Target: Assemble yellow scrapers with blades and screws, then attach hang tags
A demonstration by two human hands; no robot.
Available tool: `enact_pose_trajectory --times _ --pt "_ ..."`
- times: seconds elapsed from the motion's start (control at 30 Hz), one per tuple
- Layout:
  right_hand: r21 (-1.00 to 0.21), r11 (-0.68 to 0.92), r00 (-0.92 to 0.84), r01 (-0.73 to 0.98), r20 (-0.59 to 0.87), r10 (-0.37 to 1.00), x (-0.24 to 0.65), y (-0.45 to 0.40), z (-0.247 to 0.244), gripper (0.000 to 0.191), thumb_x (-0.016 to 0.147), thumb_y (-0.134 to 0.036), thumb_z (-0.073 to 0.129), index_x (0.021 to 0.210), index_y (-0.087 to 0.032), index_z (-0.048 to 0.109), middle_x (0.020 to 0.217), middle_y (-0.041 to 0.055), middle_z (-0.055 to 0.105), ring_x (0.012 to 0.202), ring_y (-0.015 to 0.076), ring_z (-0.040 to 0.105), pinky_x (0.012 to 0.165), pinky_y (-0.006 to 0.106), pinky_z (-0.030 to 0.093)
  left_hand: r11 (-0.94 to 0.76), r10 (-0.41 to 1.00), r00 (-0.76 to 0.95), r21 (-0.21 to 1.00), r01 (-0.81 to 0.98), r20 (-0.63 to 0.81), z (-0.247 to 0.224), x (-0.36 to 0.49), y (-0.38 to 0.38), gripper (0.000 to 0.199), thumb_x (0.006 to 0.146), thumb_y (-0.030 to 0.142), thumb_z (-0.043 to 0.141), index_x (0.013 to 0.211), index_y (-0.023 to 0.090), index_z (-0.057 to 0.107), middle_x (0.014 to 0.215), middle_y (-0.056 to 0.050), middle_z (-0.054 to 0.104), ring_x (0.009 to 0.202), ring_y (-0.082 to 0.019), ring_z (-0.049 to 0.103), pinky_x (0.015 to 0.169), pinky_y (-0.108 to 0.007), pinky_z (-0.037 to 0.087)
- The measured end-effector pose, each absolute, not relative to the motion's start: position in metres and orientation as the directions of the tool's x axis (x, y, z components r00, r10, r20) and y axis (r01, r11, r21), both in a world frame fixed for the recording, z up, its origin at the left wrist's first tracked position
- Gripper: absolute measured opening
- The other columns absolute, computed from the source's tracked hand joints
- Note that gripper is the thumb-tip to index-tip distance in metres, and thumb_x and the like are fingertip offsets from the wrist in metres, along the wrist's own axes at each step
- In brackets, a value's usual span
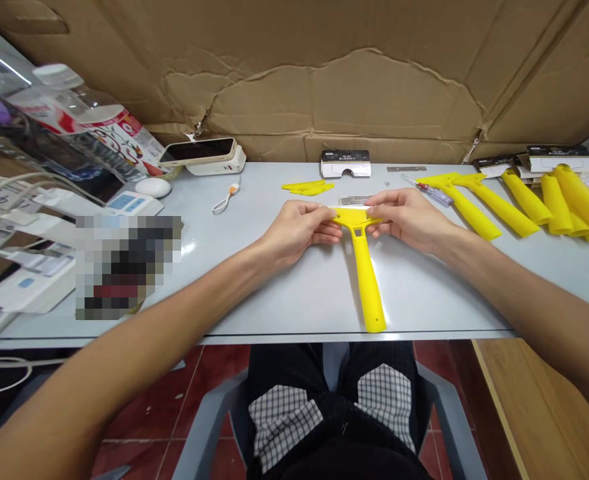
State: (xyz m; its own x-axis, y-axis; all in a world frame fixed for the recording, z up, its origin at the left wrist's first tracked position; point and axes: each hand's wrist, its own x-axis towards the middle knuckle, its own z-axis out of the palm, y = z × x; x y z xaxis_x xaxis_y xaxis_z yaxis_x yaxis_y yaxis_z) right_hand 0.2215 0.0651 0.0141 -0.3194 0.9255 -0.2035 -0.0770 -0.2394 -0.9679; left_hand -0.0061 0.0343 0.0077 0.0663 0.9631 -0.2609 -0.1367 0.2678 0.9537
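A yellow scraper handle (368, 280) lies towards me on the grey table, its wide head pinched at both ends. My left hand (302, 230) is closed on the left end of the head, thumb on top. My right hand (404, 217) grips the right end in the same way. Just behind the head, metal blades (353, 200) lie partly beside my right fingertips. Two thin yellow strips (307, 187) rest further back on the left. To the right of my right hand are a screwdriver (437, 194) with a clear purple handle and more yellow scrapers (479, 213).
Along the back stand a black-and-white card package (345, 164) and a thin metal blade (406, 169). Yellow handles (527, 197) are piled at the right. Bottles, a phone (199, 152), a short cable (226, 199) and power strips (34, 280) occupy the left side.
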Motion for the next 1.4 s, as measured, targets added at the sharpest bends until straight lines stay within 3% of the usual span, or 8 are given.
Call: enact_pose_trajectory --times 0.63,0.83,0.93,1.07,1.13,1.2,1.3,1.4 --pt "-0.982 -0.191 -0.360 -0.007 -0.176 0.916 0.228 0.069 0.011 0.017 0.088 -0.013 0.096 0.090 -0.020 0.081 0.088 0.0110 0.084 0.069 0.0193 0.079 0.073 0.035 0.071 0.320 0.947 0.096 0.931 -0.173 -0.307 0.009 -0.009 0.038 0.021 0.105 0.006 0.071 0.088 0.004 0.083 0.081 -0.016 0.084 0.066 -0.015 0.080 0.069 -0.024 0.068" --pt "-0.971 -0.030 -0.416 0.238 -0.130 0.900 0.238 0.077 0.017 0.032 0.088 -0.047 0.100 0.090 -0.023 0.078 0.088 0.0112 0.082 0.071 0.0241 0.078 0.058 0.038 0.065 0.336 0.941 0.087 0.933 -0.132 -0.327 0.011 -0.006 0.036 0.026 0.106 0.005 0.069 0.083 0.004 0.081 0.076 -0.015 0.083 0.061 -0.014 0.078 0.066 -0.022 0.067" --pt "-0.859 0.188 -0.250 0.477 0.073 0.966 0.257 0.090 0.032 0.034 0.099 -0.054 0.086 0.092 -0.023 0.075 0.099 0.0128 0.082 0.065 0.0210 0.072 0.054 0.038 0.058 0.332 0.942 0.087 0.936 -0.119 -0.323 0.010 -0.007 0.036 0.024 0.105 0.005 0.070 0.083 0.004 0.081 0.077 -0.016 0.083 0.061 -0.014 0.077 0.065 -0.022 0.068" --pt "-0.526 0.318 -0.139 0.789 0.351 0.926 0.291 0.110 0.050 0.015 0.105 -0.029 0.074 0.096 -0.018 0.078 0.096 0.0134 0.081 0.079 0.0210 0.071 0.086 0.041 0.060 0.326 0.942 0.107 0.942 -0.079 -0.317 0.007 -0.011 0.038 0.023 0.103 0.006 0.072 0.083 0.004 0.082 0.081 -0.017 0.084 0.063 -0.014 0.079 0.063 -0.021 0.068" --pt "-0.377 0.351 -0.252 0.857 0.288 0.924 0.303 0.118 0.052 0.011 0.102 -0.020 0.071 0.097 -0.017 0.081 0.094 0.0108 0.082 0.079 0.0202 0.070 0.094 0.042 0.057 0.345 0.930 0.149 0.938 -0.036 -0.337 0.006 -0.013 0.039 0.021 0.102 0.008 0.074 0.083 0.005 0.083 0.081 -0.018 0.085 0.063 -0.014 0.079 0.063 -0.020 0.067" --pt "-0.299 0.329 -0.330 0.895 0.051 0.943 0.307 0.122 0.049 0.011 0.102 -0.019 0.072 0.100 -0.019 0.083 0.091 0.0072 0.082 0.067 0.0188 0.068 0.089 0.043 0.058 0.355 0.919 0.185 0.935 -0.002 -0.349 0.007 -0.015 0.040 0.020 0.101 0.010 0.077 0.083 0.006 0.084 0.080 -0.018 0.085 0.062 -0.015 0.079 0.062 -0.020 0.067" --pt "-0.276 0.254 -0.318 0.927 -0.218 0.923 0.306 0.125 0.043 0.015 0.102 -0.019 0.072 0.113 -0.022 0.083 0.092 0.0051 0.082 0.054 0.0182 0.067 0.078 0.043 0.061 0.347 0.924 0.171 0.938 -0.003 -0.342 0.007 -0.017 0.042 0.021 0.100 0.010 0.076 0.081 0.006 0.084 0.078 -0.017 0.084 0.062 -0.014 0.078 0.062 -0.020 0.067" --pt "-0.315 0.223 -0.304 0.923 -0.239 0.922 0.305 0.125 0.041 0.020 0.102 -0.018 0.071 0.119 -0.024 0.081 0.096 0.0053 0.083 0.056 0.0185 0.071 0.076 0.042 0.063 0.339 0.935 0.132 0.939 -0.054 -0.329 0.008 -0.017 0.044 0.022 0.101 0.008 0.075 0.081 0.006 0.084 0.081 -0.017 0.084 0.063 -0.014 0.078 0.064 -0.019 0.067"
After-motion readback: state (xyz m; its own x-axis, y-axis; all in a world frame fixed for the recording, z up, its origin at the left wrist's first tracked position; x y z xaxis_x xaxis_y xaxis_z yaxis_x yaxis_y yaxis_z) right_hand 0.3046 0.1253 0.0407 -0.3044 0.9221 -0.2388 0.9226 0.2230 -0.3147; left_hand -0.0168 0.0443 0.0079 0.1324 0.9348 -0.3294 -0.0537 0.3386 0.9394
